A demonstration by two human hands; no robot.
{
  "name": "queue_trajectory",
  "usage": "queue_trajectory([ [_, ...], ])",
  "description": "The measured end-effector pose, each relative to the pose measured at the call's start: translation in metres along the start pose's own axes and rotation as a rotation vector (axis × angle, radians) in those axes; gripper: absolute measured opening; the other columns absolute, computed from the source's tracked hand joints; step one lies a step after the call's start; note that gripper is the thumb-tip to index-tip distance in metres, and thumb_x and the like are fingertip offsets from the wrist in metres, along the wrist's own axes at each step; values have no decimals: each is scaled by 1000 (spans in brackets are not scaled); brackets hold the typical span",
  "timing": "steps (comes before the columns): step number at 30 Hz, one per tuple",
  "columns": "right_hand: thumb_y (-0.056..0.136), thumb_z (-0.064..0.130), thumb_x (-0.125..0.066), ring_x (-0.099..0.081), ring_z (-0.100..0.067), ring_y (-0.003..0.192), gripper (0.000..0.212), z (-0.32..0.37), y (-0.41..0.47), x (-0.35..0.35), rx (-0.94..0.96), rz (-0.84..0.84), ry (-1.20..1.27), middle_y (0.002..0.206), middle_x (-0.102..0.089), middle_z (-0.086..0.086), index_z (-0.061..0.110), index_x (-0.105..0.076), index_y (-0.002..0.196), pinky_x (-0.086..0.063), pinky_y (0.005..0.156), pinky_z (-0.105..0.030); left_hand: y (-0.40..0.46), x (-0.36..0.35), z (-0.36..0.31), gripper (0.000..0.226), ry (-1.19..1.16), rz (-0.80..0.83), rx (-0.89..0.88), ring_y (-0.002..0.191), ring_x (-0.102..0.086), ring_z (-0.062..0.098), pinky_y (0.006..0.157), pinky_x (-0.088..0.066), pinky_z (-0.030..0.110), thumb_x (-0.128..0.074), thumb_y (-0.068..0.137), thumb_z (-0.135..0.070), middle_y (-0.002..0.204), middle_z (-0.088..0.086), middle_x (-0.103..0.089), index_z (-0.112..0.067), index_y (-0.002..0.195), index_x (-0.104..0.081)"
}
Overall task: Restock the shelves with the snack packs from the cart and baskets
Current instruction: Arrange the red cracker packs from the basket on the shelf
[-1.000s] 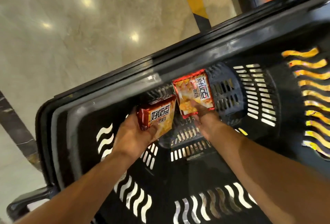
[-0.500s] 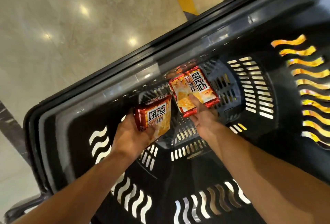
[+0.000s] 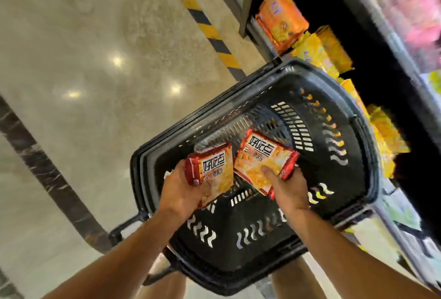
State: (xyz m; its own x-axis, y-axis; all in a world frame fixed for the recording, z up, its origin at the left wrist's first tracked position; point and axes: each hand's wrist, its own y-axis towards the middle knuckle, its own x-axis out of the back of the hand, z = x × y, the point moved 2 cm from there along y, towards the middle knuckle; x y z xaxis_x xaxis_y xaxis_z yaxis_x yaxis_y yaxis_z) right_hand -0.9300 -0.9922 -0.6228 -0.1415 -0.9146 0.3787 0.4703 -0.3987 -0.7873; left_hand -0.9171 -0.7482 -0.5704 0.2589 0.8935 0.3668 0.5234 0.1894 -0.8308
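Left hand [image 3: 183,193] grips one snack pack [image 3: 212,172], right hand [image 3: 286,187] grips another pack [image 3: 261,155], both above the black basket [image 3: 353,155].

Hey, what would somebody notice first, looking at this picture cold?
Two red-and-orange snack packs at the centre, one gripped in the left hand, the other in the right hand, both held above a black basket. Next, the orange and yellow bags on the dark shelf at the upper right.
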Motion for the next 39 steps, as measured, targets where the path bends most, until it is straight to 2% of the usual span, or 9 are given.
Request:
queue_trajectory([
  [2, 81, 21, -84, -69, 1, 81, 39, 22, -40, 13, 37, -6, 3, 92, -70, 9, 14, -62, 112, -50, 64, -11, -30, 24, -15, 54, 46, -9, -62, 95, -65, 4, 75, -43, 11, -87, 77, -29, 107, -11, -70, -23, 124, -59],
  [6, 83, 26, -82, -66, -4, 85, 32, 71, -119, 38, 148, -35, 8, 90, -67, 17, 22, -62, 107, -48, 68, -14, -100, 80, -48, 54, 74, -18, -193, 96, -69, 8, 71, -50, 6, -87, 78, -30, 109, -10, -73, -24, 126, -62],
  [10, 87, 33, -78, -67, -10, 92, 35, 106, -205, 61, 189, -74, 102, 102, -70, 7, 21, -63, 116, -49, 69, -19, -169, 136, -78, 53, 8, 41, -249, 101, -72, 12, 89, -61, 36, -88, 77, -28, 111, -10, -75, -28, 125, -65],
  [14, 90, 30, -74, -67, -6, 95, 35, 125, -293, 87, 233, -149, 214, 106, -71, 7, 19, -63, 122, -57, 77, -23, -235, 180, -104, 40, -42, 60, -311, 93, -71, 5, 68, -57, 15, -86, 78, -22, 98, -14, -75, -32, 111, -66],
  [20, 92, 34, -73, -68, -9, 101, 33, 124, -398, 135, 300, -224, 265, 109, -73, 7, 22, -63, 121, -54, 89, -34, -321, 215, -125, 32, -98, 87, -418, 81, -71, -5, 61, -51, 7, -83, 80, -12, 82, -24, -75, -30, 99, -66],
  [25, 92, 36, -72, -70, -8, 99, 28, 111, -460, 186, 360, -264, 292, 107, -73, 10, 26, -64, 117, -57, 88, -34, -385, 218, -139, 36, -150, 121, -545, 93, -74, 9, 69, -58, 18, -83, 81, -10, 100, -8, -78, -26, 110, -68],
  [29, 94, 39, -67, -71, -2, 91, 29, 98, -509, 232, 444, -284, 338, 105, -73, 14, 27, -62, 120, -59, 74, -21, -440, 199, -144, 35, -189, 175, -655, 97, -74, 14, 74, -59, 22, -80, 82, -9, 104, -3, -78, -22, 112, -67],
  [34, 96, 32, -67, -70, -2, 97, 26, 56, -570, 297, 548, -336, 419, 111, -73, 11, 27, -62, 121, -60, 78, -26, -522, 160, -141, 33, -165, 217, -806, 97, -74, 13, 77, -59, 21, -79, 84, -10, 103, -6, -78, -22, 112, -68],
  [39, 94, 39, -67, -70, -4, 95, 29, 4, -628, 366, 632, -447, 417, 105, -74, 9, 27, -63, 119, -57, 82, -30, -601, 114, -130, 34, -191, 272, -922, 101, -74, 18, 86, -60, 35, -81, 82, -14, 106, -2, -78, -21, 113, -70],
])
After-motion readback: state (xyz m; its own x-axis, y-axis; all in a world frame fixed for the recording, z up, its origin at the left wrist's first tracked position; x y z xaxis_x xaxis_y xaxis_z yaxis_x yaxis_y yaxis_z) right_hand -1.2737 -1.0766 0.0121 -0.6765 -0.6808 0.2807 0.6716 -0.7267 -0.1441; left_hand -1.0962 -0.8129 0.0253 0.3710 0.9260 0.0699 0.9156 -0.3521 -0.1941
